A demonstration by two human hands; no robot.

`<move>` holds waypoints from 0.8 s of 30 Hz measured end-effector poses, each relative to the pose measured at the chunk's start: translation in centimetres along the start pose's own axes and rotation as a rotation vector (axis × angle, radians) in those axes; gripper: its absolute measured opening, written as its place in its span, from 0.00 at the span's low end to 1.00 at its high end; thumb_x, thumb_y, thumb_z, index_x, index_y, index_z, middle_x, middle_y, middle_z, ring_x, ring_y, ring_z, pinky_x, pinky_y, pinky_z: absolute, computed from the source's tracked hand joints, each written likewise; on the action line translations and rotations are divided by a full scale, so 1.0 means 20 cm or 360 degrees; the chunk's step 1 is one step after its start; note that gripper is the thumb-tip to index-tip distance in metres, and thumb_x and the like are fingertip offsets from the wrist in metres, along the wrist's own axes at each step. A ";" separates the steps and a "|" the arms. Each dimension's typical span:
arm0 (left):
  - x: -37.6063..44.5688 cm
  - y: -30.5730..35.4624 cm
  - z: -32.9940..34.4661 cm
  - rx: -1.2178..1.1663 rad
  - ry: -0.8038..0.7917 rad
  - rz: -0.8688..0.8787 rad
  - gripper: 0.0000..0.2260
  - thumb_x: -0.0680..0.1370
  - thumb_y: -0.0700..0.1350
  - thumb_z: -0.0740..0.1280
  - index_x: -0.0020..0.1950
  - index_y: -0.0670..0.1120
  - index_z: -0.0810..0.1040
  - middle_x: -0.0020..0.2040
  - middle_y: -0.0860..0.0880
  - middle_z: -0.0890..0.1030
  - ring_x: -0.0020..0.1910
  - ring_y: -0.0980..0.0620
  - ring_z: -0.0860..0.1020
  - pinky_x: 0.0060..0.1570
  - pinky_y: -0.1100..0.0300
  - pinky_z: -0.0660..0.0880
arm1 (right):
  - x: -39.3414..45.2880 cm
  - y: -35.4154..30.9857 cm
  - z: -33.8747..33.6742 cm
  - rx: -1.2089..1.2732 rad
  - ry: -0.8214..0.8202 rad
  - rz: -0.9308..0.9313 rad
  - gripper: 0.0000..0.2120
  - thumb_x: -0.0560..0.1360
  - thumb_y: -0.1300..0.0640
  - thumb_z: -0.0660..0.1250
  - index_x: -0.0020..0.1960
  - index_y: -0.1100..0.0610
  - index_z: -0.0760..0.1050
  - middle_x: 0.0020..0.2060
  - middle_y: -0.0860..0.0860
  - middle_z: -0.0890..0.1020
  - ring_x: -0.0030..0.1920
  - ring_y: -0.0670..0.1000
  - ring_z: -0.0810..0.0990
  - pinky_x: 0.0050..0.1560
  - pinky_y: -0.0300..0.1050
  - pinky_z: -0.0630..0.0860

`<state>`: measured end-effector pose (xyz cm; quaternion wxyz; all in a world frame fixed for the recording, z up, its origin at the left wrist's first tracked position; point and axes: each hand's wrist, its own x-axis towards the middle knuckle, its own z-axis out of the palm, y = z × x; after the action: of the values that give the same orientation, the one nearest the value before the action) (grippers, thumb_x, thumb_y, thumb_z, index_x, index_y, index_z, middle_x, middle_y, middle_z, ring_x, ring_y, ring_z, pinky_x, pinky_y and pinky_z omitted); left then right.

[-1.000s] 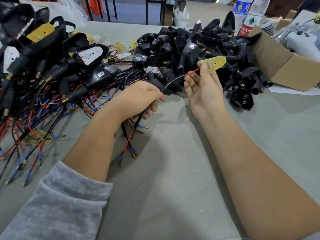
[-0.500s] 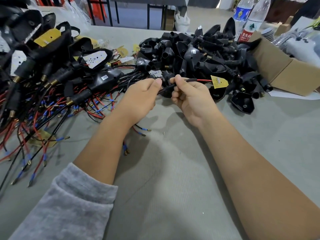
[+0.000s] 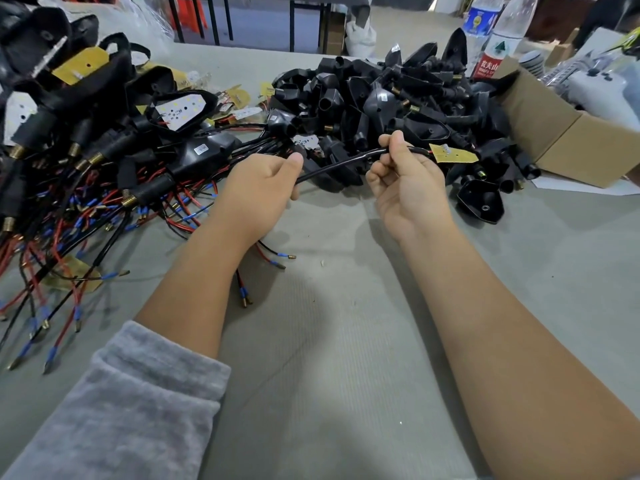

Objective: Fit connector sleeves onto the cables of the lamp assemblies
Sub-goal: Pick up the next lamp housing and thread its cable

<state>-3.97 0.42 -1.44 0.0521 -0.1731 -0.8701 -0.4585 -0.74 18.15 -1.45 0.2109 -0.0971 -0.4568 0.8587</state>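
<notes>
A black sleeved cable (image 3: pixel 341 164) stretches between my two hands above the grey table. My left hand (image 3: pixel 261 194) grips its lower end, and red and black wire tails with blue-and-brass terminals (image 3: pixel 277 256) trail out below the wrist. My right hand (image 3: pixel 407 181) pinches the cable's upper end, just short of a small yellow circuit board (image 3: pixel 453 154) that hangs off the cable to the right. A short stretch of red wire shows between my fingers and the board.
A heap of black lamp housings (image 3: pixel 391 98) lies behind my hands. Finished assemblies with tangled red and black wires (image 3: pixel 79 188) crowd the left side. A cardboard box (image 3: pixel 568 133) and two plastic bottles (image 3: pixel 491 36) stand at the back right.
My hands have drawn apart along the cable, the left lower and left, the right up and right. More black sleeve shows between them, and the yellow board sits nearer my right fingers.
</notes>
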 end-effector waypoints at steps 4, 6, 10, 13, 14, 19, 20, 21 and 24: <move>0.00 -0.03 0.01 0.0072 0.0037 0.0094 0.18 0.80 0.50 0.59 0.37 0.39 0.75 0.21 0.55 0.66 0.23 0.58 0.64 0.30 0.58 0.62 | 0.00 0.00 0.00 0.0075 -0.0010 0.0035 0.11 0.81 0.58 0.63 0.44 0.60 0.79 0.27 0.48 0.75 0.29 0.44 0.75 0.36 0.37 0.76; 0.00 -0.04 0.02 0.0126 0.0024 0.0145 0.15 0.79 0.48 0.59 0.38 0.40 0.75 0.24 0.54 0.68 0.26 0.57 0.65 0.31 0.59 0.63 | 0.01 -0.01 0.00 0.0120 -0.0030 0.0091 0.12 0.82 0.59 0.60 0.45 0.60 0.79 0.28 0.49 0.74 0.30 0.46 0.74 0.37 0.38 0.75; 0.01 -0.04 0.03 0.0171 0.0023 0.0169 0.10 0.76 0.46 0.59 0.39 0.46 0.77 0.30 0.50 0.74 0.28 0.57 0.67 0.33 0.57 0.65 | -0.01 -0.05 -0.01 0.0306 -0.0098 0.0151 0.11 0.82 0.60 0.59 0.48 0.60 0.78 0.31 0.51 0.72 0.33 0.48 0.73 0.39 0.40 0.74; 0.01 -0.04 0.04 0.0116 0.0055 0.0274 0.08 0.78 0.45 0.61 0.43 0.51 0.78 0.28 0.55 0.72 0.28 0.59 0.68 0.31 0.60 0.65 | -0.02 -0.06 0.00 0.0328 -0.0164 0.0181 0.09 0.80 0.57 0.62 0.49 0.59 0.79 0.32 0.51 0.75 0.33 0.49 0.74 0.41 0.40 0.75; 0.01 -0.04 0.04 0.0100 0.0064 0.0326 0.07 0.79 0.45 0.61 0.45 0.52 0.78 0.30 0.56 0.73 0.30 0.58 0.69 0.32 0.61 0.66 | -0.02 -0.06 0.00 0.0272 -0.0191 0.0194 0.09 0.81 0.56 0.62 0.48 0.59 0.79 0.32 0.51 0.75 0.33 0.48 0.74 0.40 0.39 0.75; 0.01 -0.02 0.04 0.0133 0.0067 0.0482 0.09 0.80 0.44 0.63 0.55 0.52 0.81 0.39 0.57 0.78 0.42 0.54 0.76 0.45 0.55 0.73 | -0.03 -0.02 0.03 -0.0277 -0.0261 0.0230 0.12 0.82 0.53 0.61 0.45 0.58 0.77 0.29 0.49 0.76 0.29 0.46 0.73 0.33 0.37 0.72; 0.01 -0.02 0.05 0.0165 0.0064 0.0477 0.09 0.80 0.45 0.63 0.55 0.53 0.81 0.40 0.57 0.79 0.43 0.53 0.77 0.45 0.55 0.73 | -0.02 -0.01 0.03 -0.0366 -0.0248 0.0236 0.12 0.82 0.55 0.60 0.44 0.58 0.76 0.29 0.49 0.76 0.28 0.46 0.73 0.32 0.38 0.72; 0.01 -0.02 0.05 0.0206 0.0064 0.0449 0.09 0.80 0.46 0.63 0.55 0.54 0.81 0.40 0.56 0.79 0.43 0.52 0.77 0.44 0.55 0.73 | -0.02 0.00 0.03 -0.0416 -0.0220 0.0243 0.12 0.82 0.57 0.58 0.44 0.59 0.76 0.29 0.50 0.76 0.28 0.47 0.74 0.31 0.38 0.71; 0.02 -0.03 0.06 0.0476 0.0129 0.0261 0.08 0.80 0.50 0.61 0.52 0.53 0.80 0.37 0.55 0.76 0.40 0.51 0.73 0.37 0.56 0.66 | 0.00 -0.01 0.02 -0.0379 -0.0061 0.0206 0.11 0.81 0.62 0.57 0.44 0.59 0.76 0.27 0.51 0.76 0.27 0.48 0.73 0.31 0.40 0.71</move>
<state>-4.52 1.28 -2.47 0.1495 -0.2150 -0.9088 -0.3249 -0.82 17.85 -1.06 0.1332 -0.1345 -0.5522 0.8119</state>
